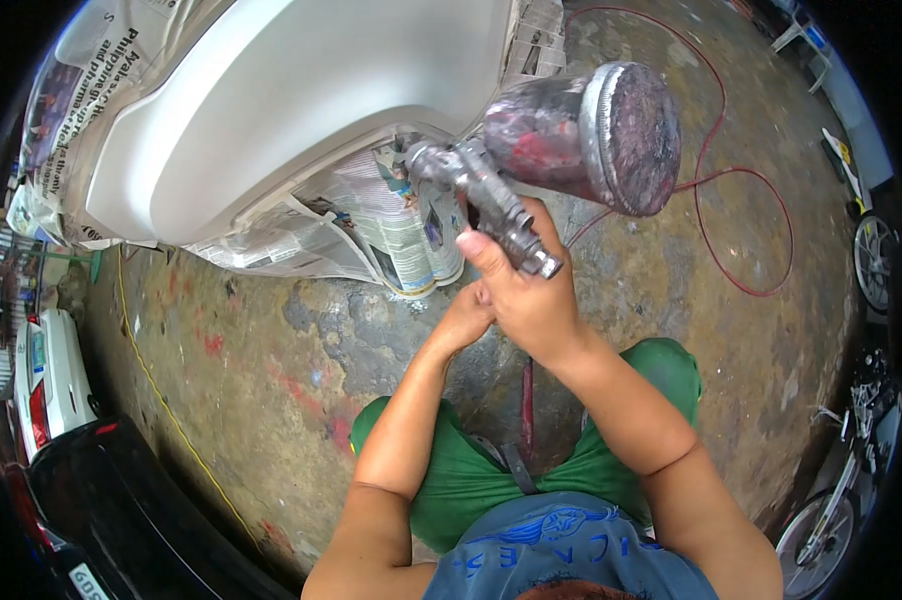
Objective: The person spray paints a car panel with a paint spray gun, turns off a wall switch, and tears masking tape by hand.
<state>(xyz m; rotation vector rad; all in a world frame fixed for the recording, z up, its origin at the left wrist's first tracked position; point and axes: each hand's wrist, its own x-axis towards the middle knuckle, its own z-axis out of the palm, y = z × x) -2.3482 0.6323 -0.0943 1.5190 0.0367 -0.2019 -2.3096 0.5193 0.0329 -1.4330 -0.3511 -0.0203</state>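
My right hand [531, 290] is wrapped round the handle of a metal spray gun [481, 195], whose paint-stained cup [581, 135] sticks out to the right. The gun's nozzle end points left, at a silver-white car panel [301, 90]. Newspaper [401, 215] is taped along the panel's lower edge. My left hand [468, 315] is closed just below and left of my right hand, close against it; what it holds, if anything, is hidden.
A red hose [706, 150] loops over the stained floor [251, 370] at the right. A yellow cord [166, 405] runs along the left, near a black car [131, 500] and a white car [61, 370]. Motorcycle wheels [821, 540] stand at the right edge.
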